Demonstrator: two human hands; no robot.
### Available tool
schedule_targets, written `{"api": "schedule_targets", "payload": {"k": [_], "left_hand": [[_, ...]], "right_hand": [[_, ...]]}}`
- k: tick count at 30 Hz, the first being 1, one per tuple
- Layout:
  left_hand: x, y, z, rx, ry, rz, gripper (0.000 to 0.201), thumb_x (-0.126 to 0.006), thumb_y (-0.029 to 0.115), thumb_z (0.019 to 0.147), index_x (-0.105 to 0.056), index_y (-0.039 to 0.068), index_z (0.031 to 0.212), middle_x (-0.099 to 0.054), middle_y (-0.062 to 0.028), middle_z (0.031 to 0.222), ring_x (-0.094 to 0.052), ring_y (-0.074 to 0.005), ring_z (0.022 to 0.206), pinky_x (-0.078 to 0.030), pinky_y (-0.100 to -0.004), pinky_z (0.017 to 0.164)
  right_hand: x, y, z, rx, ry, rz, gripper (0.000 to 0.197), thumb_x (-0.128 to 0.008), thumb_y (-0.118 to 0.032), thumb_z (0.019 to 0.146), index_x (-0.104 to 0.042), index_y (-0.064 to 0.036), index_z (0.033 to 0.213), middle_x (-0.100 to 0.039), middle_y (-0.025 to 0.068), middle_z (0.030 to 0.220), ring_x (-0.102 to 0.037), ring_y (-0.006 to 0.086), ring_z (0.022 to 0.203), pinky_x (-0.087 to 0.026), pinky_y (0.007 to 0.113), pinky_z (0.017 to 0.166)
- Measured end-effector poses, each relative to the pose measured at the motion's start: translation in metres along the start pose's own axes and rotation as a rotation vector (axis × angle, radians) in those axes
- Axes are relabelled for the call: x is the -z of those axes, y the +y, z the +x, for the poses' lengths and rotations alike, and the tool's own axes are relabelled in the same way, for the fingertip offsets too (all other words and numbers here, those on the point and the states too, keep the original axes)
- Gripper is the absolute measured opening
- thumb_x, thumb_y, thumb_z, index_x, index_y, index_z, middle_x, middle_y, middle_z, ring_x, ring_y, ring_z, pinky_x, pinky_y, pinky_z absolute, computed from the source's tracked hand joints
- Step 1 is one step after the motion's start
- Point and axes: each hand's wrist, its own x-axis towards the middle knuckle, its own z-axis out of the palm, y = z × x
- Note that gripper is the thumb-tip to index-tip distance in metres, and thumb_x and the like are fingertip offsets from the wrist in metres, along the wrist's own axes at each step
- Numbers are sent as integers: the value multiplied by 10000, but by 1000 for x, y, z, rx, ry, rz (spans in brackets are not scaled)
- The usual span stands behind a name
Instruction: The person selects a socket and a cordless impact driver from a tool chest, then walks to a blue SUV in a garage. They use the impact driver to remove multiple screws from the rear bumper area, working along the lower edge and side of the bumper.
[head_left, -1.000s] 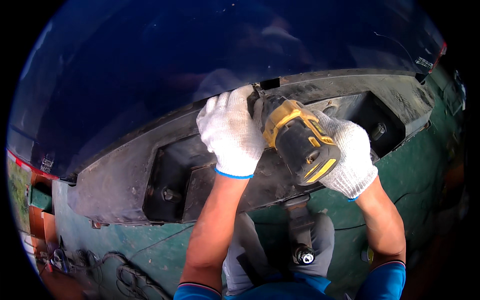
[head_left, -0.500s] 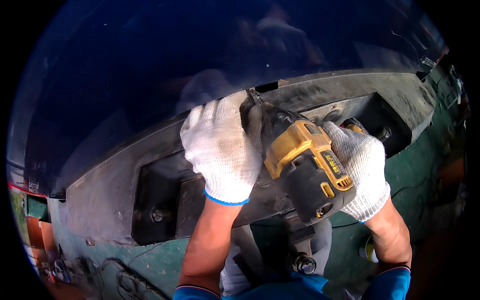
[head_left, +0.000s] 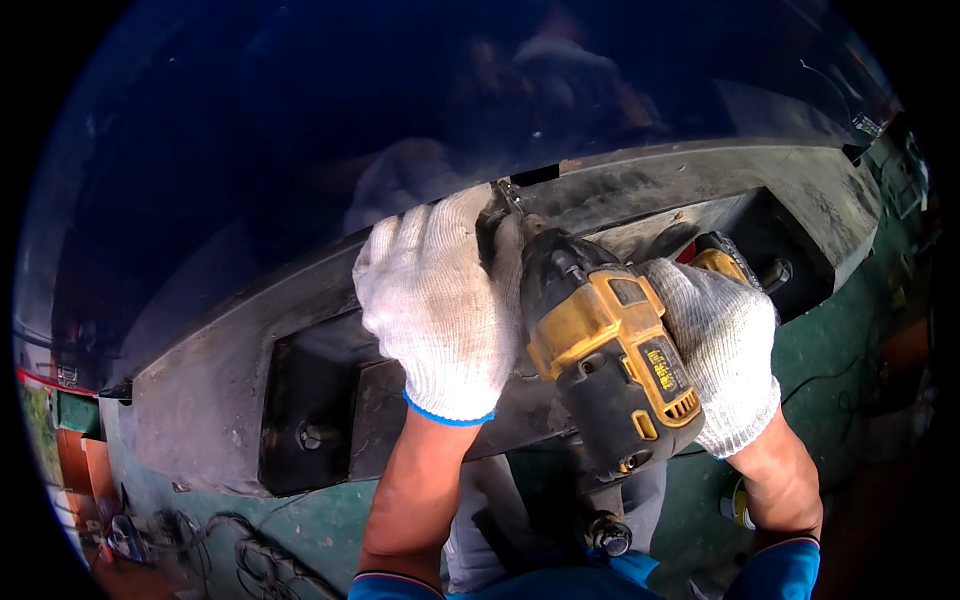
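Note:
My right hand (head_left: 727,355), in a white knitted glove, is wrapped round the handle of a yellow and black cordless impact wrench (head_left: 615,330). The tool's nose points away from me, at the top edge of a long dark grey bumper (head_left: 200,410). Just left of the nose, my gloved left hand (head_left: 440,290) is bent over that edge, fingers together and thumb along the tool's front. A small dark metal piece shows between its thumb and forefinger; most of what it grips is hidden. Behind the bumper rises a glossy dark blue body panel (head_left: 300,120).
Deep recesses in the bumper hold a bolt (head_left: 312,436) at left and another bolt (head_left: 776,273) at right. Cables (head_left: 260,555) lie on the green floor (head_left: 330,520) at lower left. A metal bar with a round end (head_left: 609,535) sticks out toward me below the wrench.
The wrench and my right hand have shifted slightly, the tool's rear dropping a little nearer to me. My left hand has barely moved and stays at the bumper's edge.

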Motion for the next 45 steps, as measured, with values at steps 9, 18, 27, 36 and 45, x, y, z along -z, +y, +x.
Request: {"api": "schedule_targets", "payload": {"k": [9, 18, 27, 36, 45], "left_hand": [[0, -2, 0, -20, 3, 11, 238, -831, 146, 766, -768, 122, 994, -739, -44, 894, -677, -265, 840, -528, -416, 797], [0, -6, 4, -42, 65, -21, 195, -832, 139, 737, -779, 119, 924, -732, -54, 792, -678, -235, 702, -539, -362, 661], [-2, -7, 5, -56, 82, -52, 173, -827, 135, 736, -780, 115, 902, -737, -43, 781, -680, -225, 681, -539, -350, 661], [-3, -9, 3, -56, 96, -45, 208, -846, 138, 733, -781, 122, 930, -738, -55, 802, -686, -245, 718, -548, -360, 674], [0, -4, 4, -31, 54, 1, 198, -846, 148, 745, -780, 134, 931, -744, -53, 823, -687, -249, 731, -547, -367, 687]], "right_hand": [[-6, 17, 1, -76, -94, 177, 449, -860, -196, 812, -716, 16, 1180, -766, 132, 966, -767, 249, 817, -617, 311, 760], [-3, 20, -39, -436, 28, 1186, 507, -810, -117, 884, -646, 26, 1342, -725, 162, 1262, -730, 248, 1125, -592, 361, 945], [-12, 21, -5, 155, 108, 286, 464, -828, -283, 825, -718, 13, 1165, -757, 168, 932, -756, 333, 805, -589, 382, 737], [-8, 16, -4, 139, 129, 181, 492, -834, -299, 806, -709, 21, 1158, -742, 158, 873, -746, 323, 762, -574, 378, 695], [-14, 19, -5, 152, 142, 161, 506, -834, -322, 799, -708, 29, 1141, -729, 150, 826, -739, 320, 725, -567, 377, 677]]}}
